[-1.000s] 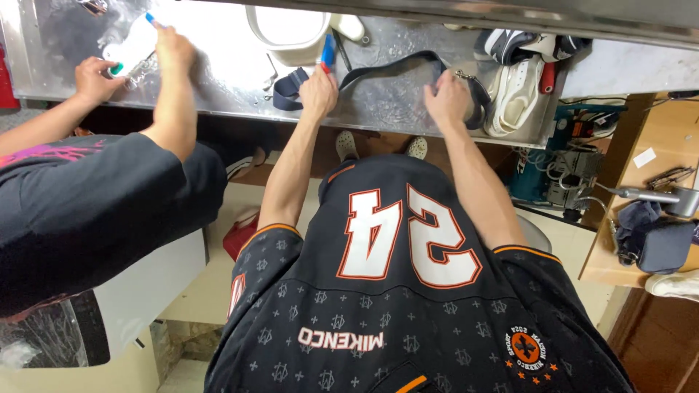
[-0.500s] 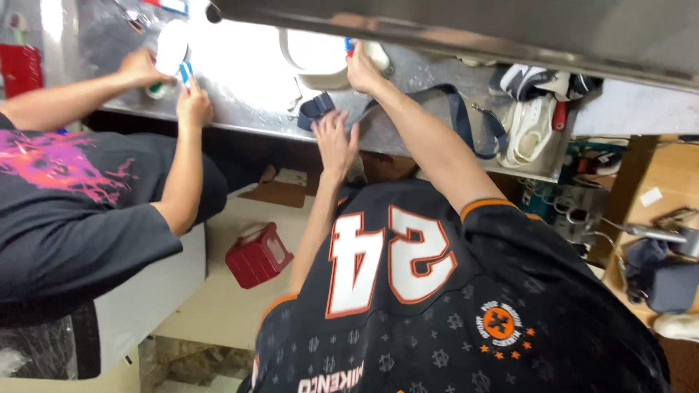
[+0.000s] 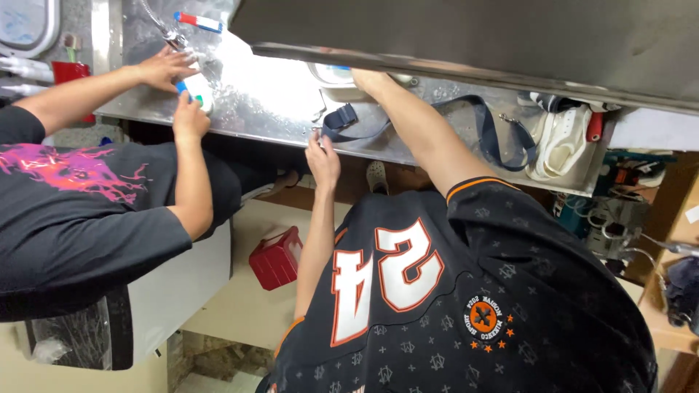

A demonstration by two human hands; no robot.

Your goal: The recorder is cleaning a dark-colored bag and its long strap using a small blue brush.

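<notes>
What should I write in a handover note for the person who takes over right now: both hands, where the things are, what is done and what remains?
Left hand: at the front edge of the metal counter, fingers by the buckle end of the dark blue strap; grip unclear.
Right hand: reaching under the overhang beside the white bowl; fingers hidden.
Strap: lies looped across the counter, not lifted.
Co-worker's hands: on a white tube at the wet far-left end; keep clear.
Done: both hands at the counter. Left: strap and bowl not yet picked up.

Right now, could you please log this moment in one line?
left hand on navy strap | right hand at white bowl | co-worker's hands on white tube
</notes>
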